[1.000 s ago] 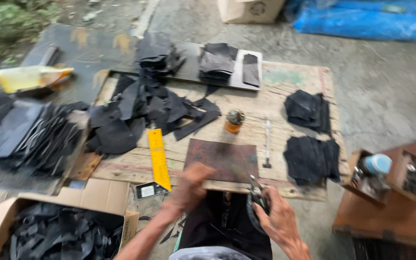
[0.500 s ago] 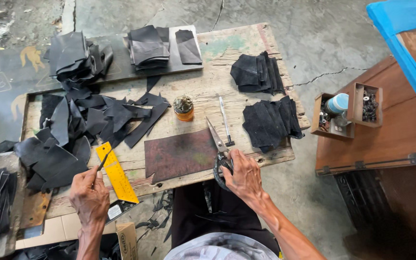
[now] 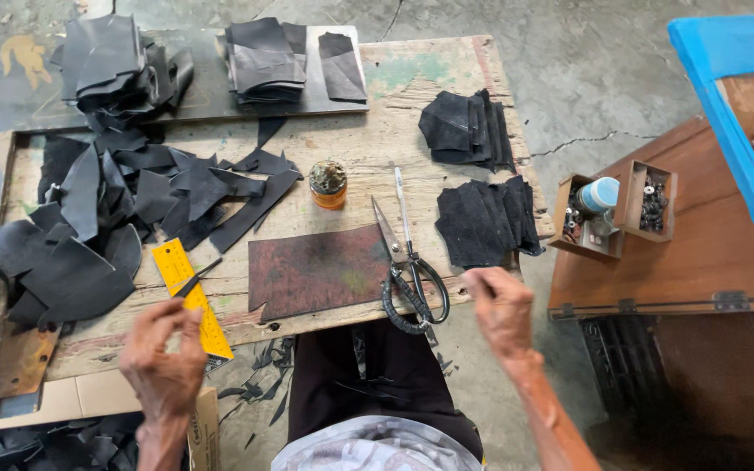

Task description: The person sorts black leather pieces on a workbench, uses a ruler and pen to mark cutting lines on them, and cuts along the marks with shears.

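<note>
Seen from above at a weathered wooden worktable (image 3: 368, 148): left hand (image 3: 163, 349), lower left of the frame, fingers curled and pinched around the near end of a yellow ruler (image 3: 187, 292), with a thin dark pen (image 3: 198, 276) lying across its upper half. Right hand (image 3: 501, 305), lower centre right, loosely curled and empty, just right of black-handled scissors (image 3: 407, 270) lying with blades open on the table edge. Between ruler and scissors, a flat reddish-brown leather sheet (image 3: 316, 270). Behind it, a small orange pot (image 3: 328, 183). Heaped at left, black leather offcuts (image 3: 115, 218); stacked at upper right, cut black pieces (image 3: 469, 131). At far right, a small wooden box of hardware (image 3: 621, 205).
</note>
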